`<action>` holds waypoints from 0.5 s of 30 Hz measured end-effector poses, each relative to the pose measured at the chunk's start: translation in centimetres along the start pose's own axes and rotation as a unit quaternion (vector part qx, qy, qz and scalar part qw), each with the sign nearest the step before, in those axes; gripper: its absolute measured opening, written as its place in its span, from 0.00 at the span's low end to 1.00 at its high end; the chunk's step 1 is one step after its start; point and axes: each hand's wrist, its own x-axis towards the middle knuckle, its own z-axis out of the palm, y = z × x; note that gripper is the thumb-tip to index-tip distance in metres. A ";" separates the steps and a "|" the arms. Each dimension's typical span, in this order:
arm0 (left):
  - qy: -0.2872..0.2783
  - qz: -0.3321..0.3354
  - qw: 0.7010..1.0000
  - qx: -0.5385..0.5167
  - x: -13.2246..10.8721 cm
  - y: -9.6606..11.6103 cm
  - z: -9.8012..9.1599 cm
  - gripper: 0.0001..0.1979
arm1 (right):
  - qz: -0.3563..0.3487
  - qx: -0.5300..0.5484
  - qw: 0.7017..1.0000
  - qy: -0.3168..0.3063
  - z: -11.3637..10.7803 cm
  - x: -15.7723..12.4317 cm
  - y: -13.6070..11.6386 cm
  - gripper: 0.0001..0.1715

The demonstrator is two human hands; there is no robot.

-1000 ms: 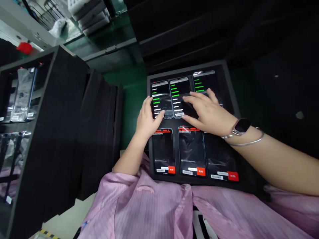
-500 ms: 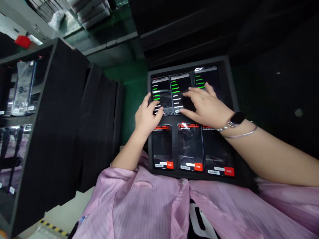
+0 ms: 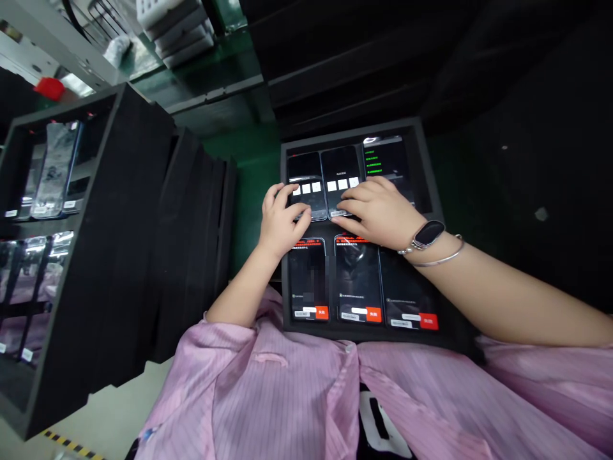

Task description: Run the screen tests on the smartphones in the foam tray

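Observation:
A black foam tray (image 3: 433, 172) rests on my lap and holds two rows of three lit phones. My left hand (image 3: 279, 222) lies on the top-left phone (image 3: 302, 167), fingers bent, its tips touching the lower part of the screen. My right hand (image 3: 380, 214), a watch (image 3: 430, 234) and bangle on its wrist, rests on the top-middle phone (image 3: 340, 167), fingertips at its bottom edge. Both of those screens show a row of white squares. The top-right phone (image 3: 385, 160) shows green text. The near-row phones (image 3: 357, 278) show red buttons. Neither hand holds anything.
Black foam trays (image 3: 191, 236) stand on edge to the left of the tray. Further left, a black rack (image 3: 48, 172) holds bagged phones. White trays (image 3: 177, 29) are stacked at the back. My pink striped smock (image 3: 287, 396) fills the foreground.
The top-left and top-middle screens switched from green lists to dark screens with white squares. Both hands slid nearer along those phones and their fingers curled more.

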 end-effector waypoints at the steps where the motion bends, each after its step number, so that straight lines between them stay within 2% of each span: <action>1: -0.002 -0.001 1.000 -0.001 0.0 0.0 0.0 0.12 | 0.003 0.001 1.000 0.000 -0.1 0.0 -0.1 0.25; 7: -0.019 -0.014 1.000 0.003 0.2 0.1 -0.2 0.11 | 0.021 0.015 0.999 -0.018 -0.3 0.1 -0.2 0.23; 15: -0.020 -0.014 1.000 -0.010 0.3 0.2 -0.2 0.10 | 0.017 0.010 1.000 -0.016 -0.1 0.2 0.0 0.25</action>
